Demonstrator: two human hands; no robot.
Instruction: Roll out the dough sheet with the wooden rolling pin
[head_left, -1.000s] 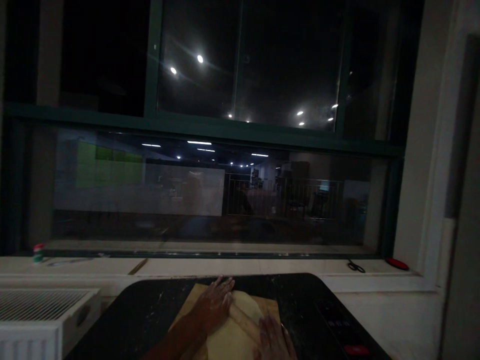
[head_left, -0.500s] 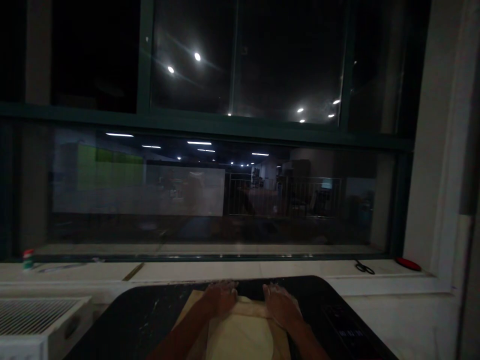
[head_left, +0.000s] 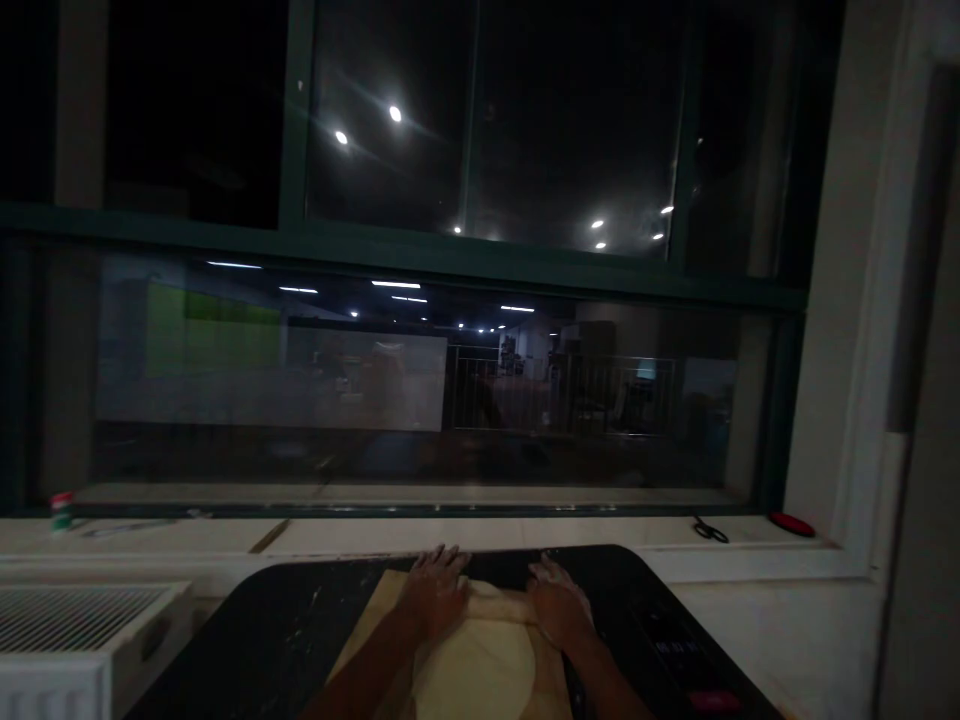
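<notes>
A pale, flattened sheet of dough (head_left: 476,665) lies on a light wooden board (head_left: 367,630), which rests on a black tabletop (head_left: 255,640). Across the far part of the dough runs a pale bar that looks like a rolling pin (head_left: 499,606), its ends covered by my hands. My left hand (head_left: 439,590) lies palm down over the left end, its fingers stretched forward and spread. Over the right end is my right hand (head_left: 559,600), also palm down with fingers extended. Whitish residue, like flour, shows on the fingers. The dim light hides the finer contact.
A phone-like device with lit digits (head_left: 675,648) lies on the table's right side, near a pink item (head_left: 712,700). Behind, a windowsill (head_left: 465,532) holds scissors (head_left: 710,530), a red oval object (head_left: 791,524) and a small red-capped container (head_left: 61,510). A white radiator (head_left: 67,640) stands left.
Both hands have rolled slightly forward relative to the board, with the fingers now more stretched out. The view has shifted a little, showing the pink item at lower right.
</notes>
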